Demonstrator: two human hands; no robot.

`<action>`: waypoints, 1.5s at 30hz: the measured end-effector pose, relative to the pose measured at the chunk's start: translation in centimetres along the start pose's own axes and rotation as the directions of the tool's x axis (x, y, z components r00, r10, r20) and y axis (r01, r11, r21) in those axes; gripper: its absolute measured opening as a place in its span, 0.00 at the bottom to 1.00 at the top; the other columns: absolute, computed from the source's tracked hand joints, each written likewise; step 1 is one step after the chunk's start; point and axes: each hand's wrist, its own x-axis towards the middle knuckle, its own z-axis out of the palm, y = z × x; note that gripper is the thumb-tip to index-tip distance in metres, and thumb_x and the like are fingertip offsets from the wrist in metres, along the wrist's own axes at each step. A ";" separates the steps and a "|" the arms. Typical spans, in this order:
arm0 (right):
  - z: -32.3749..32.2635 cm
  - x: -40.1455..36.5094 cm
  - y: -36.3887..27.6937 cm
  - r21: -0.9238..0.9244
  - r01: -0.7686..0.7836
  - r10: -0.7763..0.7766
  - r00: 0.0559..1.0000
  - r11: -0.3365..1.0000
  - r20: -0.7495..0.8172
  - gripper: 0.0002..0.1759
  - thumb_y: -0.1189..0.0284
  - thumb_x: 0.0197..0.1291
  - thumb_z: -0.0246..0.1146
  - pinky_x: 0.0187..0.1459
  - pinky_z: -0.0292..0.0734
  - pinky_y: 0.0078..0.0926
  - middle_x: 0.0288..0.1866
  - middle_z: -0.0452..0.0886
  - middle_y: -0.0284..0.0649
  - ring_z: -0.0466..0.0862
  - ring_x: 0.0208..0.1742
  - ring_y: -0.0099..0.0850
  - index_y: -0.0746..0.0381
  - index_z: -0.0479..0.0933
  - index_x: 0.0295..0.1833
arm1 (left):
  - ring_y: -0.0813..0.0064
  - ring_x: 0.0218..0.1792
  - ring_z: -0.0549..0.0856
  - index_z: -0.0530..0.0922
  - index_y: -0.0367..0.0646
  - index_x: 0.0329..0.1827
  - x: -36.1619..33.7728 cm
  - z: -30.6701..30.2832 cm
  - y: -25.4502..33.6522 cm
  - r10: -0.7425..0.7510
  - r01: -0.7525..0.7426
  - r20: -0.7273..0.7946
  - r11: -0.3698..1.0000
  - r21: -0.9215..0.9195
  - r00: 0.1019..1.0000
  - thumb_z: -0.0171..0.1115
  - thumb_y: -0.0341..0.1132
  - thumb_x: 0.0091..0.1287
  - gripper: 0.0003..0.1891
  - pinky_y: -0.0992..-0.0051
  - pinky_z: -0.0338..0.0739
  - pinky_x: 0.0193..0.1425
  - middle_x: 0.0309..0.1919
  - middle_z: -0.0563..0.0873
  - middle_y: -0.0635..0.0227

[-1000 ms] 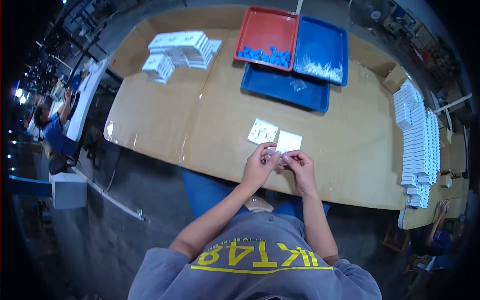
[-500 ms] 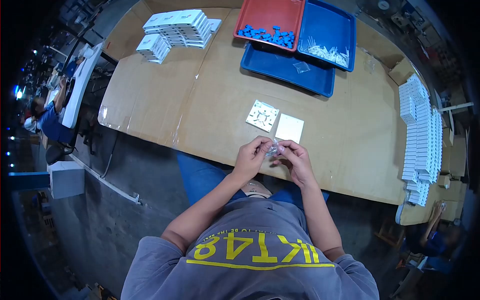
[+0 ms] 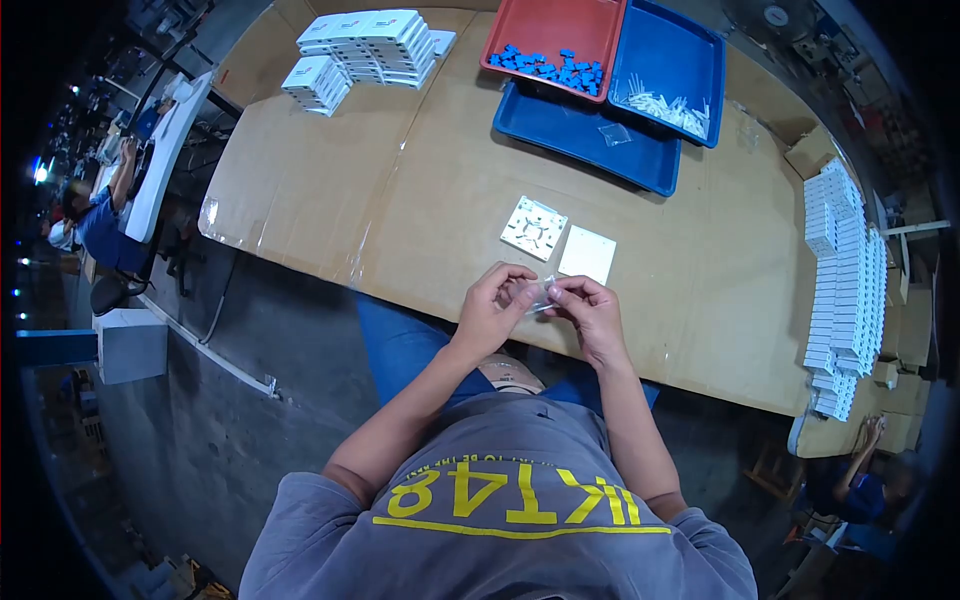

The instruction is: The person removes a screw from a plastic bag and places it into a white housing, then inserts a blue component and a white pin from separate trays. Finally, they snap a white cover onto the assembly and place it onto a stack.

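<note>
Clear plastic packet [image 3: 541,298] was pinched between the fingertips of both hands, just above the near edge of the brown, cardboard-covered desk [image 3: 330,190]. The left hand [image 3: 495,308] and the right hand [image 3: 590,315] were close together, one on each side of the packet, with fingers curled in. Just beyond them, flat on the desk, lay a white square panel with dark cut-outs [image 3: 534,228] and, to its right, a plain white square panel [image 3: 588,254]. Farther back, a red plastic tray [image 3: 560,25] held small blue plastic pieces [image 3: 548,68], and a deep blue tray [image 3: 672,50] beside it held slender white pieces [image 3: 672,113]. A shallow blue tray [image 3: 565,130] sat in front of both, with a flat clear packet [image 3: 615,134] in it. White boxes stood stacked at the far left [image 3: 365,50], and a long bank of white stacked units [image 3: 845,290] lined the right side. A person in blue [image 3: 105,235] was at a white table [image 3: 172,160] on the left.
</note>
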 end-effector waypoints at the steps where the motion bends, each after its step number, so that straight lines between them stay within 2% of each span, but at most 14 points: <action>1: -0.1 -0.1 -0.3 -0.037 0.009 -0.008 1.000 0.999 0.027 0.08 0.77 0.72 0.69 0.45 0.91 0.26 0.45 0.90 0.41 0.90 0.42 0.26 0.70 0.86 0.52 | 0.86 0.41 0.80 0.84 0.35 0.54 0.2 0.0 0.3 0.030 -0.032 0.023 0.998 0.057 0.999 0.65 0.33 0.80 0.10 0.82 0.76 0.47 0.41 0.87 0.72; 2: -0.2 -0.2 -0.5 -0.075 0.018 -0.014 0.998 0.997 0.055 0.09 0.77 0.72 0.69 0.45 0.91 0.27 0.46 0.90 0.41 0.90 0.42 0.27 0.70 0.86 0.53 | 0.86 0.42 0.81 0.83 0.35 0.54 0.3 0.0 0.0 -0.015 0.014 0.045 1.000 0.007 0.999 0.64 0.33 0.80 0.09 0.82 0.76 0.48 0.42 0.87 0.71; 4: 0.0 -0.4 -1.3 -0.016 -0.024 0.024 0.999 1.000 0.041 0.09 0.78 0.72 0.69 0.46 0.91 0.27 0.47 0.90 0.42 0.90 0.42 0.28 0.71 0.86 0.53 | 0.85 0.44 0.83 0.83 0.35 0.54 0.4 0.3 -0.9 -0.101 0.109 0.092 0.990 -0.092 0.991 0.63 0.33 0.81 0.09 0.81 0.78 0.50 0.43 0.88 0.71; 7: -0.1 -0.4 -2.0 0.021 -0.072 0.071 0.997 0.997 0.042 0.10 0.79 0.71 0.69 0.46 0.91 0.27 0.47 0.90 0.43 0.91 0.42 0.29 0.71 0.86 0.54 | 0.86 0.42 0.83 0.82 0.33 0.54 0.6 0.9 -1.5 -0.179 0.205 0.106 0.918 -0.338 0.978 0.61 0.32 0.82 0.09 0.80 0.79 0.47 0.41 0.88 0.70; 10: -0.3 -0.4 -2.1 0.023 -0.104 0.102 0.993 0.994 0.067 0.11 0.80 0.70 0.69 0.46 0.91 0.27 0.47 0.89 0.44 0.91 0.43 0.31 0.71 0.83 0.56 | 0.85 0.42 0.84 0.81 0.33 0.54 0.3 1.2 -1.4 -0.175 0.207 0.118 0.901 -0.380 0.977 0.59 0.32 0.83 0.09 0.80 0.79 0.48 0.41 0.88 0.70; 17: -0.5 -0.2 -2.5 -0.044 -0.097 0.103 0.980 0.994 0.170 0.17 0.83 0.68 0.69 0.48 0.91 0.26 0.47 0.89 0.45 0.92 0.44 0.31 0.68 0.78 0.60 | 0.85 0.42 0.83 0.81 0.34 0.52 -0.1 1.4 -0.7 -0.165 0.191 0.123 0.949 -0.251 0.979 0.58 0.34 0.84 0.10 0.80 0.79 0.49 0.40 0.87 0.70; 19: -0.7 -0.1 -2.9 -0.024 -0.152 0.153 0.970 0.988 0.187 0.16 0.82 0.68 0.70 0.47 0.91 0.26 0.46 0.89 0.45 0.92 0.44 0.32 0.68 0.79 0.59 | 0.85 0.42 0.82 0.81 0.35 0.52 0.0 1.5 -1.0 -0.168 0.194 0.115 0.943 -0.271 0.979 0.58 0.35 0.85 0.10 0.80 0.78 0.48 0.39 0.87 0.71; 25: -1.1 0.1 -3.6 -0.024 -0.243 0.243 0.956 0.970 0.165 0.14 0.78 0.69 0.72 0.45 0.92 0.28 0.44 0.90 0.43 0.93 0.41 0.33 0.68 0.80 0.57 | 0.86 0.39 0.78 0.81 0.37 0.52 0.2 0.8 -1.2 -0.148 0.173 0.160 0.972 -0.157 0.976 0.58 0.37 0.85 0.11 0.81 0.74 0.45 0.37 0.86 0.73; 29: -1.1 0.1 -3.2 -0.022 -0.246 0.247 0.956 0.969 0.159 0.14 0.79 0.69 0.71 0.45 0.92 0.28 0.44 0.89 0.43 0.93 0.42 0.33 0.68 0.80 0.57 | 0.86 0.39 0.79 0.81 0.36 0.52 0.2 1.1 -0.9 -0.157 0.191 0.160 0.957 -0.220 0.975 0.58 0.37 0.85 0.12 0.80 0.74 0.45 0.37 0.86 0.72; 32: -1.3 0.1 -2.6 -0.051 -0.155 0.162 0.965 0.987 0.205 0.14 0.80 0.69 0.70 0.46 0.91 0.27 0.45 0.89 0.43 0.93 0.44 0.32 0.68 0.79 0.58 | 0.86 0.40 0.79 0.82 0.35 0.52 0.1 1.1 -1.4 -0.178 0.217 0.175 0.946 -0.240 0.968 0.58 0.37 0.85 0.12 0.80 0.75 0.46 0.38 0.86 0.72; 35: -1.1 0.2 -2.6 -0.093 -0.124 0.143 0.960 0.988 0.241 0.15 0.81 0.68 0.69 0.46 0.90 0.27 0.46 0.89 0.43 0.92 0.45 0.30 0.69 0.79 0.59 | 0.86 0.40 0.80 0.82 0.35 0.52 0.0 1.1 -1.3 -0.180 0.222 0.186 0.945 -0.238 0.966 0.58 0.37 0.85 0.12 0.80 0.76 0.47 0.38 0.87 0.71; 41: -1.2 0.2 -2.4 -0.113 -0.094 0.114 0.975 0.989 0.189 0.13 0.80 0.70 0.69 0.45 0.90 0.25 0.44 0.89 0.41 0.91 0.42 0.28 0.69 0.80 0.58 | 0.87 0.43 0.81 0.82 0.35 0.53 0.2 0.8 -1.2 -0.171 0.218 0.194 0.942 -0.256 0.966 0.58 0.35 0.85 0.11 0.82 0.76 0.48 0.40 0.87 0.72; 45: -0.9 -0.1 -2.5 -0.182 0.014 0.016 0.987 0.983 0.162 0.12 0.80 0.71 0.70 0.44 0.88 0.22 0.42 0.89 0.40 0.90 0.41 0.24 0.69 0.83 0.57 | 0.87 0.42 0.81 0.82 0.36 0.53 0.1 0.7 -1.0 -0.195 0.242 0.196 0.936 -0.254 0.961 0.58 0.36 0.85 0.11 0.82 0.76 0.48 0.40 0.87 0.72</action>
